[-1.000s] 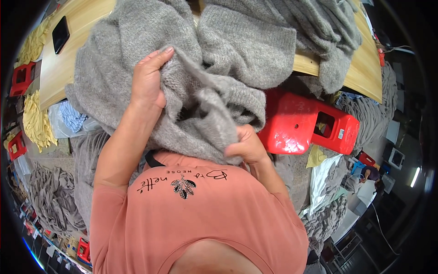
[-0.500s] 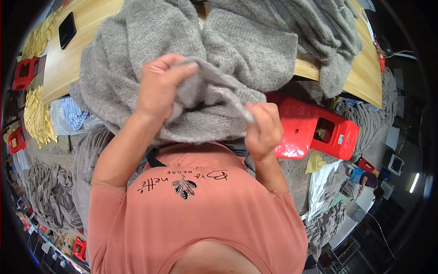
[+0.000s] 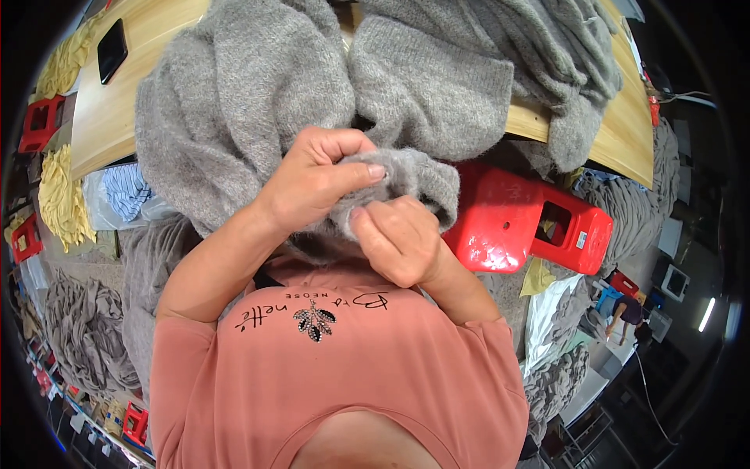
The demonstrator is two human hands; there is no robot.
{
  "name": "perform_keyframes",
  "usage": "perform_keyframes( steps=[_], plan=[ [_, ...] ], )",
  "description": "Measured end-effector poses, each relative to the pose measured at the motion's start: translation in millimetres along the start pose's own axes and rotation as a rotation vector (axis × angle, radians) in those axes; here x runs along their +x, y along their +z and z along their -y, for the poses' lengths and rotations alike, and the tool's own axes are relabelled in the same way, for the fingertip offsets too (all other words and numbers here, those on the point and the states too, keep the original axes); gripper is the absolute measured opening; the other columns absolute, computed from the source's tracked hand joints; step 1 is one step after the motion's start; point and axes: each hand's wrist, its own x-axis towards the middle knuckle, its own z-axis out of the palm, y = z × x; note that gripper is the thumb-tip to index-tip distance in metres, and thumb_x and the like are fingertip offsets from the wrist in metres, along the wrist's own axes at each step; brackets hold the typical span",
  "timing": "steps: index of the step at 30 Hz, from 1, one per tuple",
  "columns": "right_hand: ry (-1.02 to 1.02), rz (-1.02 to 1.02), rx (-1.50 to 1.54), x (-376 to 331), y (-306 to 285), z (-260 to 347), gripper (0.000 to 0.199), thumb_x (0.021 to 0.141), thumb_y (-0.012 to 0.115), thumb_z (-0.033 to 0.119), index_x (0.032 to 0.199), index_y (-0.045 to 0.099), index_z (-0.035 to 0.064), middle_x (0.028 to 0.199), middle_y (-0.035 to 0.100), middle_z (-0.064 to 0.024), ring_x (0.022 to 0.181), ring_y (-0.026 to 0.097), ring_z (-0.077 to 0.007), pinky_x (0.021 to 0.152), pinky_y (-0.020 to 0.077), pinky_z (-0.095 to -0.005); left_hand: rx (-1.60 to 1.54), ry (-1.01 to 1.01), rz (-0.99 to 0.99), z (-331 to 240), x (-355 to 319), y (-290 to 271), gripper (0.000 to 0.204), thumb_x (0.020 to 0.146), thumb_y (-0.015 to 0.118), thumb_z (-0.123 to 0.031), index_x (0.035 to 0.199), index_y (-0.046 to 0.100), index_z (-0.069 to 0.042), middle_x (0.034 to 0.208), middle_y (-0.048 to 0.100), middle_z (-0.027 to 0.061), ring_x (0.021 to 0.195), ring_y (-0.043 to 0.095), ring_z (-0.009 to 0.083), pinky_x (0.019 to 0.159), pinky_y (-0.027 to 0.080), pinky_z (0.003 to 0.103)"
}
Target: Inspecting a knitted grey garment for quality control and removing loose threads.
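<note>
A big grey knitted sweater lies bunched over the near edge of a wooden table and hangs down toward my chest. My left hand pinches a folded cuff or hem of this sweater between thumb and fingers. Just below and to the right, my right hand grips the same bunched edge from underneath. Both hands meet close in front of my salmon-coloured shirt. More grey knit is piled on the table's far right.
A red plastic stool lies tipped to my right. A black phone rests on the table's left end. Yellow garments, a striped cloth and heaps of grey knitwear cover the floor on both sides.
My hands have come together at the sweater's edge: the left slid down from the spread fabric, the right rose to meet it, and the edge is now bunched between them.
</note>
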Motion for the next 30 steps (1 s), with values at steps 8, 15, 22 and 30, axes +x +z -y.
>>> perform_keyframes(
  steps=[8, 15, 22, 30],
  plan=[
    [0.059, -0.117, -0.142, -2.6, 2.2, -7.2, 0.033, 0.063, 0.057, -0.012, 0.096, 0.053, -0.0053, 0.079, 0.054, -0.0138, 0.056, 0.050, -0.0207, 0.045, 0.0394, -0.0290, 0.041, -0.046, 0.072, 8.7, -2.1, -6.9, 0.008, 0.079, 0.057, -0.006, 0.074, 0.061, 0.000, 0.062, 0.051, -0.0060, 0.056, 0.039, -0.0004, 0.047, 0.030, 0.018],
    [0.068, -0.118, -0.160, -2.7, 5.4, -8.1, 0.028, 0.065, 0.059, -0.010, 0.093, 0.054, -0.0044, 0.081, 0.055, -0.0137, 0.057, 0.052, -0.0216, 0.045, 0.0409, -0.0298, 0.031, -0.023, 0.067, 10.9, -3.2, -9.9, 0.008, 0.079, 0.059, -0.006, 0.075, 0.061, 0.001, 0.065, 0.054, -0.0049, 0.060, 0.043, 0.0002, 0.049, 0.034, 0.017],
    [0.304, -0.132, 0.061, 6.4, 7.9, -16.1, 0.024, 0.066, 0.058, -0.009, 0.088, 0.055, -0.0028, 0.085, 0.057, -0.0164, 0.070, 0.058, -0.0283, 0.060, 0.0482, -0.0318, 0.354, 0.212, -0.060, 9.2, -9.5, -12.3, 0.009, 0.073, 0.064, 0.001, 0.082, 0.063, 0.000, 0.067, 0.058, -0.0017, 0.062, 0.048, 0.0012, 0.052, 0.039, 0.019],
    [0.605, -0.080, 0.319, 11.3, 4.9, -13.7, 0.022, 0.066, 0.057, -0.007, 0.087, 0.054, -0.0032, 0.080, 0.058, -0.0131, 0.069, 0.058, -0.0244, 0.061, 0.0457, -0.0281, 0.491, 0.436, -0.177, 16.1, -11.6, -8.3, 0.017, 0.067, 0.061, 0.007, 0.082, 0.064, 0.000, 0.071, 0.062, 0.0066, 0.062, 0.057, 0.0107, 0.055, 0.044, 0.021]
  ],
)
